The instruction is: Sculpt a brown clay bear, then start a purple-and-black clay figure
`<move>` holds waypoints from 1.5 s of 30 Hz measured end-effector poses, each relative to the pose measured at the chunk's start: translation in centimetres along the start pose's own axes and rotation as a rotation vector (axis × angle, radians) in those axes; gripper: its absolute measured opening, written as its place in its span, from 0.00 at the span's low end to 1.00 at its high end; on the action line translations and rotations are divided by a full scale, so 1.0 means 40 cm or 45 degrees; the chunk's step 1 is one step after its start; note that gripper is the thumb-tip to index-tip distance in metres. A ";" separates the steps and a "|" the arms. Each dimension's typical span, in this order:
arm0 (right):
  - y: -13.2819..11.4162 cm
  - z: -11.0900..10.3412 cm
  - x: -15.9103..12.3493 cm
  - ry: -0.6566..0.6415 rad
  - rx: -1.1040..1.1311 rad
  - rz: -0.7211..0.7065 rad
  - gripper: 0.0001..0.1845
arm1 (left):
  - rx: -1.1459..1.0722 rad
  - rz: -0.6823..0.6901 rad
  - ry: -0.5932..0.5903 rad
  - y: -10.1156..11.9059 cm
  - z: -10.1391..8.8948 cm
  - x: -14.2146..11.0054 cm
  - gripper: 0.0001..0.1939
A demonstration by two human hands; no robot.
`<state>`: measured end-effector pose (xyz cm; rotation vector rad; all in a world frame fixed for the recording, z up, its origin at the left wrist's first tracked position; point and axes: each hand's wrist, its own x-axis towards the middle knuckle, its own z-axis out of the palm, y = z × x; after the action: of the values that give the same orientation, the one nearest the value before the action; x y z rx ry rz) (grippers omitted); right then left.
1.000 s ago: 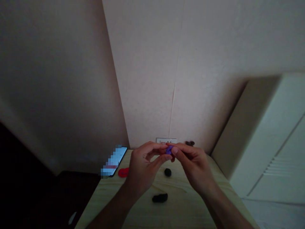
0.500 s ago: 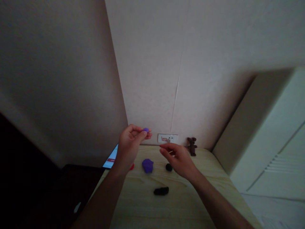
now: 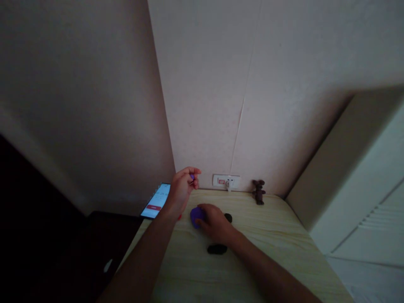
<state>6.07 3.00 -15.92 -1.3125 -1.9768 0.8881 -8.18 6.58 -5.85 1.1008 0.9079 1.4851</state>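
Raised above the wooden table, my left hand (image 3: 182, 187) is closed round a small purple piece of modelling clay (image 3: 192, 177), mostly covered by the fingers. My right hand (image 3: 216, 222) reaches down to the tabletop, its thumb and fingers around the edge of a larger purple lump of clay (image 3: 196, 217). A round black lump (image 3: 228, 217) shows partly behind the right hand. Nearer to me, beneath the right wrist, lies a longer black piece (image 3: 217, 249). Only a sliver of a red piece (image 3: 179, 217) shows beside my left forearm.
A phone (image 3: 155, 204) with a lit screen lies at the table's left edge. Against the wall stands a small brown animal figure (image 3: 259, 193). A socket (image 3: 226, 181) with a plug is on the wall, and a white cabinet (image 3: 362, 189) borders the right side.
Both hands first held purple clay together, then parted. My left hand kept the small piece; my right hand came down and left onto the larger purple lump. The view shifted slightly.
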 end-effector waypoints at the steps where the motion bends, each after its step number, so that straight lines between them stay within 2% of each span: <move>1: 0.000 -0.004 0.002 -0.008 0.055 0.013 0.25 | 0.044 0.013 -0.002 -0.006 -0.005 0.005 0.12; 4: -0.007 -0.031 0.013 -0.008 0.265 0.047 0.15 | 0.214 0.052 -0.016 -0.023 -0.025 0.019 0.10; 6: -0.019 -0.062 0.018 0.018 0.422 0.042 0.13 | 0.341 0.072 -0.050 -0.032 -0.037 0.017 0.08; 11: -0.060 -0.131 0.010 0.106 0.760 0.033 0.28 | 0.558 0.072 -0.239 -0.059 -0.042 -0.045 0.14; 13: -0.070 -0.142 0.003 0.120 0.845 0.048 0.29 | 0.572 0.079 -0.271 -0.076 -0.037 -0.077 0.16; 16: -0.078 -0.145 -0.009 0.098 0.912 0.069 0.27 | 0.562 0.123 -0.216 -0.103 -0.033 -0.109 0.19; 20: -0.079 -0.150 -0.017 0.077 0.897 0.088 0.24 | 0.544 0.156 -0.137 -0.133 -0.040 -0.127 0.21; 27: -0.081 -0.177 -0.020 0.064 0.776 0.087 0.20 | 0.437 0.063 -0.148 -0.153 -0.048 -0.141 0.23; 34: -0.089 -0.168 -0.020 0.081 0.717 0.013 0.22 | 0.412 0.029 -0.120 -0.165 -0.053 -0.141 0.25; 40: -0.097 -0.163 -0.030 0.001 0.625 -0.015 0.24 | 0.528 0.102 -0.156 -0.166 -0.061 -0.155 0.23; 43: -0.096 -0.159 -0.034 -0.074 0.591 -0.026 0.23 | 0.578 0.161 -0.147 -0.162 -0.063 -0.161 0.24; 45: -0.094 -0.154 -0.035 -0.058 0.580 -0.023 0.21 | 0.602 0.191 -0.130 -0.161 -0.063 -0.164 0.24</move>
<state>9.32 1.85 -9.43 -1.0158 -1.6802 1.2770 -8.38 1.33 -13.80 1.6034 1.1584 1.3506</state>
